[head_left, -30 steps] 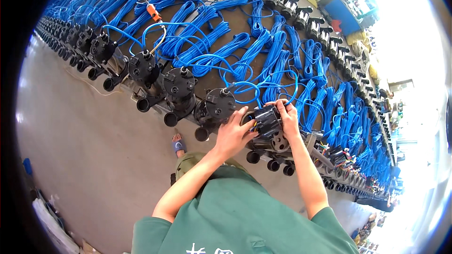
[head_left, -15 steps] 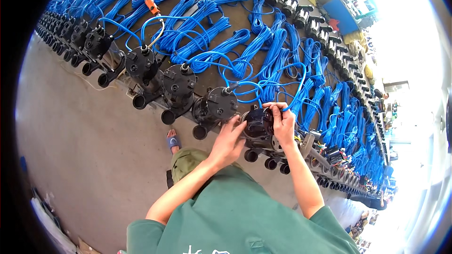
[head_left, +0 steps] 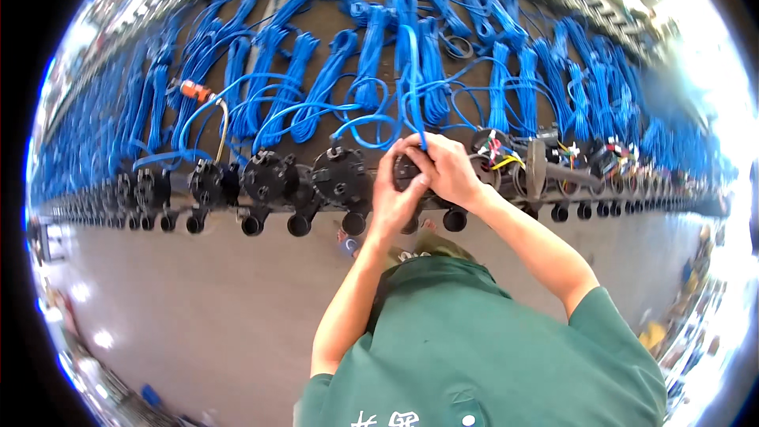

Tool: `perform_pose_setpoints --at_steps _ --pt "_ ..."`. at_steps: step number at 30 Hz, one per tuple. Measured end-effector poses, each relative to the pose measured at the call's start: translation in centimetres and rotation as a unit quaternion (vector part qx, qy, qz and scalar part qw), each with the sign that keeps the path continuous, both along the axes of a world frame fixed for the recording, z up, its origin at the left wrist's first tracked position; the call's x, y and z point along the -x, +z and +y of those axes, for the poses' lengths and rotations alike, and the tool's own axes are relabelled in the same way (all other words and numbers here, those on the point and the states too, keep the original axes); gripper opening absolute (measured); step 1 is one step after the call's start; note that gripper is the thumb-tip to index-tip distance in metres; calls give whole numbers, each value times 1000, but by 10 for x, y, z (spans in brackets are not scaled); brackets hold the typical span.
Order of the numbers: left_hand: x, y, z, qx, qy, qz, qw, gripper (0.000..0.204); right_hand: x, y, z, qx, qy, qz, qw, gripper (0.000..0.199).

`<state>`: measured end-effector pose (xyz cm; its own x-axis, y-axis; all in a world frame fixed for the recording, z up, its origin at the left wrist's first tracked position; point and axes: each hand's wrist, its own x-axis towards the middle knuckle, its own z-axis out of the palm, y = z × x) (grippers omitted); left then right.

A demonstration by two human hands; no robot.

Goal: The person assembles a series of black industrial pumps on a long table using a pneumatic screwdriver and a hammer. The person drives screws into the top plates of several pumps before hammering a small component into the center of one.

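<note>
Both my hands are round a dark round cover (head_left: 405,172) on a black pump-like body in the row before me. My left hand (head_left: 392,190) curls about its left side, thumb over the top. From the right, my right hand (head_left: 449,168) grips the cover's far edge with bent fingers, where a blue cable (head_left: 413,79) comes down to it. My fingers hide much of the cover and the cable's end. Just left stands a capped black pump body (head_left: 340,178), its own blue cable looping from the top.
Coiled blue cables (head_left: 371,55) cover the bench behind the row. An orange hand tool (head_left: 195,91) with a pale hose lies at left. To the right, open bodies show coloured wires (head_left: 506,160). Round black outlets (head_left: 299,223) jut over the bench's front edge.
My view has turned, so the row now runs level across. My left hand has gone from beside the cover to closing round it. My right hand remains at the cover, nearer the left.
</note>
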<state>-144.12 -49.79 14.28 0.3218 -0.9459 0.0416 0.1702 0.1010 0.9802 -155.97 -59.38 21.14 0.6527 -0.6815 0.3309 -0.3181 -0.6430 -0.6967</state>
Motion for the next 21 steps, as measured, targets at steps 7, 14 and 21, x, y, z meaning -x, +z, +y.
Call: perform_pose_setpoints --at_steps 7,14,21 --pt "5 27 1 -99 21 65 993 50 103 66 -31 -175 -215 -15 961 29" --pt "22 18 1 -23 61 39 997 51 252 19 -4 124 -266 425 856 53" --pt "11 15 -5 -51 29 10 998 56 255 24 -9 65 -325 413 848 33"
